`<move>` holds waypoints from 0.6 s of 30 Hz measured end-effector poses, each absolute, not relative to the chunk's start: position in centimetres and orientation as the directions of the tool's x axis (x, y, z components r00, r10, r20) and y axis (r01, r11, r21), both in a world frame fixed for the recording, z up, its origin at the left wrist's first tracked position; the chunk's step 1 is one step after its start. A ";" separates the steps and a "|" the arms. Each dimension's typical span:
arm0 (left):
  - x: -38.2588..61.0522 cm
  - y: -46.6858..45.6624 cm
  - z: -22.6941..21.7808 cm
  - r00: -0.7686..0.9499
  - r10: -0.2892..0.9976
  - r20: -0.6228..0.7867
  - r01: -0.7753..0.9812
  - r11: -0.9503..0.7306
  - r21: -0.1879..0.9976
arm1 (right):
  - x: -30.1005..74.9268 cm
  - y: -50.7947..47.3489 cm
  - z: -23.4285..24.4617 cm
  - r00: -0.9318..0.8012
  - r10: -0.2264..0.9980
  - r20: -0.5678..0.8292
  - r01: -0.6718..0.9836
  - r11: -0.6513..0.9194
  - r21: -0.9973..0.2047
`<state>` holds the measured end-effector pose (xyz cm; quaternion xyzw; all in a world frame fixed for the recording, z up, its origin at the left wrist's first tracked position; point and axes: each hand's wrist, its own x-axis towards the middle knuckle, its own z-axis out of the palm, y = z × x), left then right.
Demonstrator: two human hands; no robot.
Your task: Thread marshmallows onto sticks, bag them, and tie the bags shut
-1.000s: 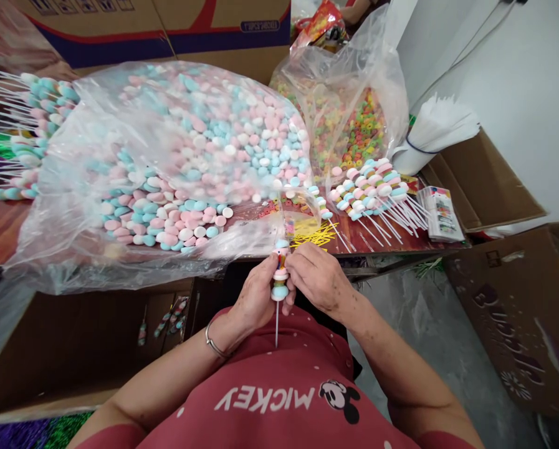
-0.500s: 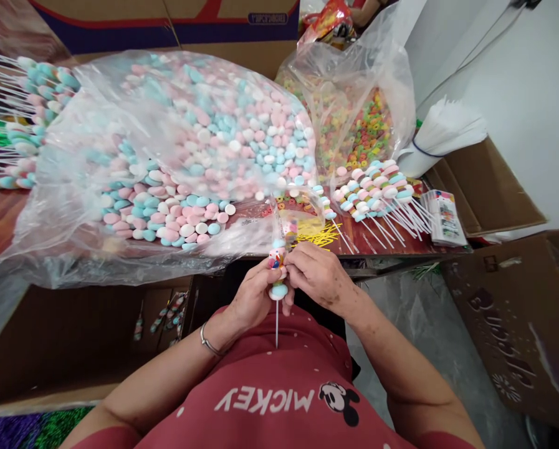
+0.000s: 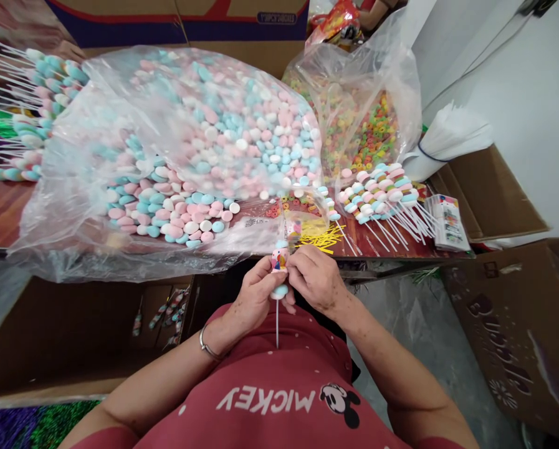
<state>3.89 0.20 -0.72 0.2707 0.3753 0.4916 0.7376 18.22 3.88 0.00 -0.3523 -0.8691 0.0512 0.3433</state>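
So a marshmallow skewer (image 3: 280, 291) is being held upright at the lower middle of the frame, gripped between the thumb and fingers of the left hand (image 3: 255, 298), while the right hand (image 3: 317, 279) is pinched narrow right at its side (can't tell if anything's caught in there). Yellow twist ties (image 3: 324, 236) are scattered just beyond on the counter (image 3: 2, 212), with a bunch of finished skewers (image 3: 377, 192) piled right of center and a huge marshmallow bag (image 3: 223, 128) sprawled upper left.

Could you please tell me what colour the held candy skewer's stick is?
The stick is white, best seen in the head view.
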 end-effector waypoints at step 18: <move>0.8 0.1 -2.2 0.144 0.918 -0.369 -0.592 0.379 0.711 | 17.6 3.1 -3.4 -0.340 0.736 0.586 0.338 0.677 -0.654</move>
